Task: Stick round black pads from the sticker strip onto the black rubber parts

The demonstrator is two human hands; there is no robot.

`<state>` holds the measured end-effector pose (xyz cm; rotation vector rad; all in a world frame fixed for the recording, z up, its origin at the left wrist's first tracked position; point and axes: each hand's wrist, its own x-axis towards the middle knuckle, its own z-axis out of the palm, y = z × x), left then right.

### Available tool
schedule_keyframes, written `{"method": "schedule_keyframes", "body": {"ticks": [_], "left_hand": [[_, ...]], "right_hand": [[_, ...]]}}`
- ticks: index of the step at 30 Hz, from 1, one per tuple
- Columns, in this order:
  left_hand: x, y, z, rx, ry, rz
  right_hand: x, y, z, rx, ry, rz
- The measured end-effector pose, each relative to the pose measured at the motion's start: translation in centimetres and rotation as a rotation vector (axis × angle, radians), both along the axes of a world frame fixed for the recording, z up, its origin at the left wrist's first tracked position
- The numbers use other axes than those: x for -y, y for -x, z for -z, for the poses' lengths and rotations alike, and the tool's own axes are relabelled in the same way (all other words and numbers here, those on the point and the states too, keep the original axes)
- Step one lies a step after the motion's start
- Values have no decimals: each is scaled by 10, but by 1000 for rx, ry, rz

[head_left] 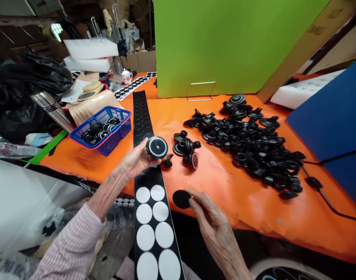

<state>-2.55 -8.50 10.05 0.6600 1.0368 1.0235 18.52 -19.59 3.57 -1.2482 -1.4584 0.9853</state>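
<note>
My left hand (138,159) grips a round black plastic part (157,147), its face with a pale ring turned up toward me. Between the thumb and fingers of my right hand (211,216) is a thin black disc (181,199), held by its right edge just over the table's front edge. Under my left hand runs a long black sticker strip (151,177); its near end carries rows of white circles, and its far end shows dark round outlines. Several similar black parts (187,146) lie just right of the left hand.
A large heap of black parts (248,144) covers the right of the orange table (213,186). At left stands a blue basket (115,134) with black parts inside, beside a steel flask (51,109). A green board (224,46) rises behind; a blue panel (335,132) stands right, near a black cable (332,206).
</note>
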Motion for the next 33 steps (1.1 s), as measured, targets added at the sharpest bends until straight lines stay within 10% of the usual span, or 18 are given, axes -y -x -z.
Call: {"method": "schedule_keyframes", "body": {"ticks": [9, 33], "left_hand": [[100, -18, 27, 82, 70, -5], [117, -30, 35, 78, 104, 21]], "right_hand": [[7, 12, -19, -256, 306, 27], [14, 46, -7, -260, 252, 195]]}}
